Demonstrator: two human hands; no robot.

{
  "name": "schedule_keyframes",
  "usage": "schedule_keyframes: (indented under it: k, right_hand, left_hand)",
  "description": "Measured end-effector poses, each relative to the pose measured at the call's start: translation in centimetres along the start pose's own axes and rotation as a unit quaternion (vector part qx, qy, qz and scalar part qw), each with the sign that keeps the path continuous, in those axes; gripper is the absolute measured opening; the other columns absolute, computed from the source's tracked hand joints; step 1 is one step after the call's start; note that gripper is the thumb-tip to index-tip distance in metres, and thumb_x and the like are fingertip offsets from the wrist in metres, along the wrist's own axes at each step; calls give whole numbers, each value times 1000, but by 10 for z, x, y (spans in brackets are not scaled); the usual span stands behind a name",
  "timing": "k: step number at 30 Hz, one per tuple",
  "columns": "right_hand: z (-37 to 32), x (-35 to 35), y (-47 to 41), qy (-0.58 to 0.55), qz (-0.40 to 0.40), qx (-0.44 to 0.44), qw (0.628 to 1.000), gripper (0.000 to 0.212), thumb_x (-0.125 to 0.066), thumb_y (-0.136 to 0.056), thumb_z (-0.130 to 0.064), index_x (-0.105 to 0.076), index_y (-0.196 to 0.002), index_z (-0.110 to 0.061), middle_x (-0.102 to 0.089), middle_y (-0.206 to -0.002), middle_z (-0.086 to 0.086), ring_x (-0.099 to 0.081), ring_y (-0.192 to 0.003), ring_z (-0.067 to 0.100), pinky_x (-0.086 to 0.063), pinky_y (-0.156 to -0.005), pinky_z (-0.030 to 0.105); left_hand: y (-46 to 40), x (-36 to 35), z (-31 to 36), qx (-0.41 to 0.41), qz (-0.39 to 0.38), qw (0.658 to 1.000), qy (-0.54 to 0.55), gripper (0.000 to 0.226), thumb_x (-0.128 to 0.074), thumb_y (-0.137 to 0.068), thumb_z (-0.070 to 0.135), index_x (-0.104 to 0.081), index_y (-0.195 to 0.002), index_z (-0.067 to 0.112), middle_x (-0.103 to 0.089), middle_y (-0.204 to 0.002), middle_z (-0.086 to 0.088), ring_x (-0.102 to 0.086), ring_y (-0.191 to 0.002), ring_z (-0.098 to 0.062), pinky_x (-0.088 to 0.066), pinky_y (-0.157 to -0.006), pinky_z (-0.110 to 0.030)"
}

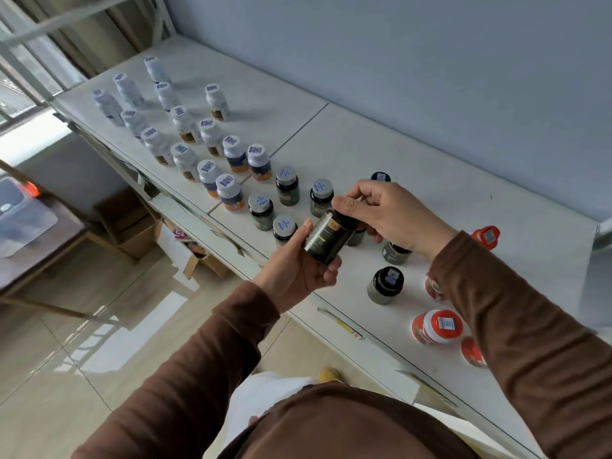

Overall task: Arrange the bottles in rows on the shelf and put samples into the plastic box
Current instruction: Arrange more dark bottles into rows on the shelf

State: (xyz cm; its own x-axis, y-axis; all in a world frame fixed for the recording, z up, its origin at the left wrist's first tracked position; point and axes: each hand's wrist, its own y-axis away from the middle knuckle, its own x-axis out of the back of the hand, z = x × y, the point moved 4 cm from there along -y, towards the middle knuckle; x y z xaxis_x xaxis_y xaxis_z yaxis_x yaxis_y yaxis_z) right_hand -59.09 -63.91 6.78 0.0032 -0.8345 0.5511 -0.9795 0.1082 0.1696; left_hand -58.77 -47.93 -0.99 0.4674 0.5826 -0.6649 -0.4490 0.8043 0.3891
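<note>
A dark bottle [326, 236] with a black label is tilted above the front edge of the white shelf [430, 180]. My left hand [294, 263] grips its body from below. My right hand [387, 213] grips its cap end from above. Several dark bottles [287, 187] with silver caps stand in rows just behind the hands. Several white bottles [185, 124] stand in rows further left. Another dark bottle [385, 285] stands alone near the front, right of the hands. Red-capped bottles [438, 327] stand at the right.
A clear plastic box [18, 213] sits on a brown table at the far left. Open cardboard boxes [139, 226] lie on the tiled floor below the shelf. The grey wall [430, 61] backs the shelf, and bare shelf surface lies behind the bottles.
</note>
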Motion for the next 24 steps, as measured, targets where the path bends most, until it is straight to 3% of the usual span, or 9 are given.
schedule_keyframes:
  k: [2, 5, 7, 9, 12, 15, 17, 20, 24]
  right_hand:
    - [3, -2, -2, 24, -3, 0, 1000, 42, -59, -79, -68, -66, -90, -28, -67, -79, 6, -57, -58, 12, -52, -61, 37]
    - [13, -5, -5, 68, -23, 11, 997, 40, -61, -80, -64, -66, -103, -33, -70, -89, 0, -67, -75, 18, -58, -72, 39]
    - [20, -10, -6, 62, -54, 14, 997, 34, -69, -83, -48, -65, -111, -31, -70, -97, -4, -67, -81, 13, -56, -76, 29]
    - [24, -14, -5, 84, -67, 28, 994, 37, -75, -81, -34, -63, -115, -29, -67, -102, -7, -63, -84, 8, -51, -82, 26]
    - [26, -28, -2, 178, -65, 74, 979, 38, -76, -78, -28, -63, -113, -25, -61, -106, -5, -58, -95, 13, -47, -84, 32]
    - [33, -47, -1, 261, -61, 104, 958, 36, -74, -79, -27, -60, -112, -23, -56, -106, -2, -54, -100, 20, -44, -83, 33]
    - [40, -56, -2, 293, -63, 109, 948, 37, -71, -81, -26, -58, -116, -22, -55, -110, 0, -52, -104, 22, -45, -86, 38]
    - [49, -61, -6, 320, -65, 105, 939, 42, -69, -84, -23, -56, -124, -22, -53, -116, 1, -50, -109, 23, -46, -87, 39]
    - [54, -62, -8, 319, -82, 98, 939, 52, -72, -83, -27, -53, -131, -23, -52, -119, 2, -51, -111, 23, -43, -85, 32]
  left_hand:
    - [-1, 4, -1, -2, 3, 1000, 2, 52, -35, -98, 53, -62, -117, 13, -56, -83, -16, -51, -69, -21, -47, -70, -29]
    - [2, 12, -1, -32, 22, 998, -48, 42, -45, -96, 43, -62, -121, 13, -64, -103, -16, -60, -93, -23, -52, -89, -32]
    - [3, 19, -2, -62, 47, 988, -137, 32, -46, -98, 28, -58, -124, 13, -65, -112, -9, -61, -106, -20, -50, -99, -31]
    - [1, 25, -1, -94, 69, 956, -268, 32, -50, -99, 19, -52, -129, 9, -63, -116, -8, -60, -109, -16, -48, -101, -30]
    - [-4, 32, -1, -117, 103, 866, -474, 38, -58, -94, 16, -52, -132, 14, -65, -118, -7, -61, -109, -16, -48, -99, -34]
    - [-6, 36, 2, -126, 157, 725, -658, 47, -61, -92, 18, -50, -137, 20, -60, -127, -3, -56, -117, -18, -45, -100, -33]
    - [-4, 36, 5, -132, 199, 649, -723, 54, -63, -90, 22, -45, -141, 21, -55, -134, -1, -53, -121, -20, -43, -101, -34]
    - [-4, 30, 9, -142, 221, 570, -779, 54, -62, -91, 26, -42, -141, 23, -52, -135, 2, -48, -123, -20, -41, -103, -33]
    - [-6, 18, 20, -182, 236, 493, -817, 53, -64, -89, 32, -46, -138, 25, -54, -130, 4, -47, -118, -19, -44, -98, -33]
